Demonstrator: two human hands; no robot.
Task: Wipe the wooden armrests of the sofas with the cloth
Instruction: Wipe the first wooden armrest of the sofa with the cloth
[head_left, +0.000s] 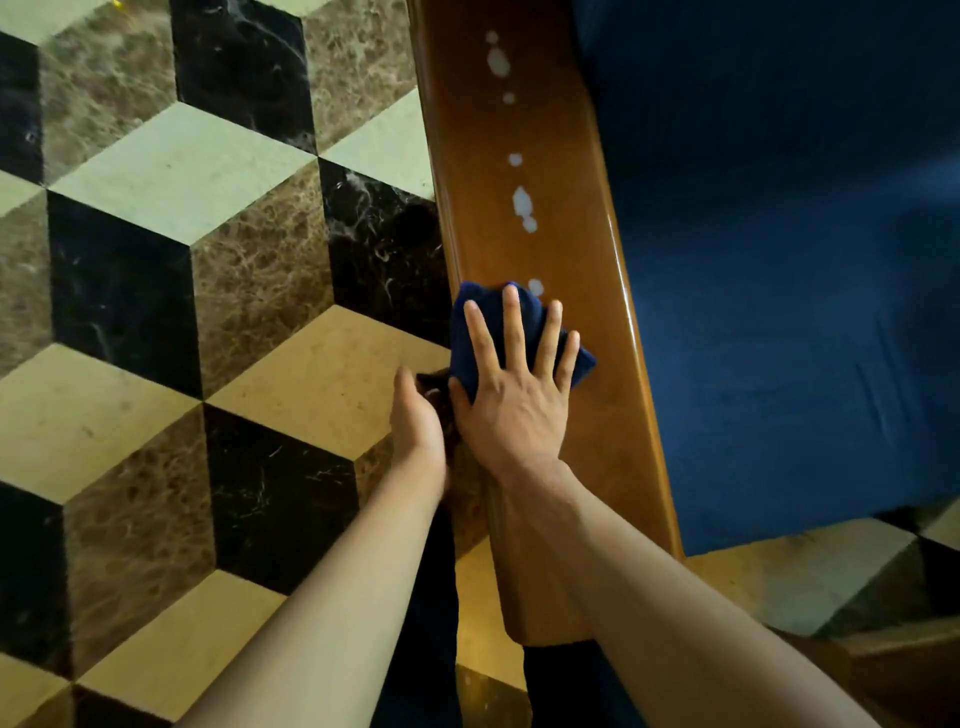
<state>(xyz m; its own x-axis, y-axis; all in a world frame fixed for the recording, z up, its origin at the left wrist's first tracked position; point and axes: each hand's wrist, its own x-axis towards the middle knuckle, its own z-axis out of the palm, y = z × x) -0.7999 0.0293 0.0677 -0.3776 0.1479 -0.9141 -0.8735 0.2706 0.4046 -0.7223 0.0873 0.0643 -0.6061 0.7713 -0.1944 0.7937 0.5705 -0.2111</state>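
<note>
A glossy brown wooden armrest (566, 171) runs from the top of the view down to the bottom centre. Several white spots (522, 200) lie along its top. A dark blue cloth (480, 317) sits on the armrest, pressed flat under my right hand (511, 395), whose fingers are spread wide over it. The nearest white spot (535, 287) is just beyond the cloth's far edge. My left hand (418, 421) rests against the armrest's left side, next to the right hand, fingers together and holding nothing that I can see.
The sofa's dark blue seat cushion (795, 312) fills the right side. A polished marble floor (182, 291) with a black, brown and cream cube pattern lies to the left and below the armrest's near end.
</note>
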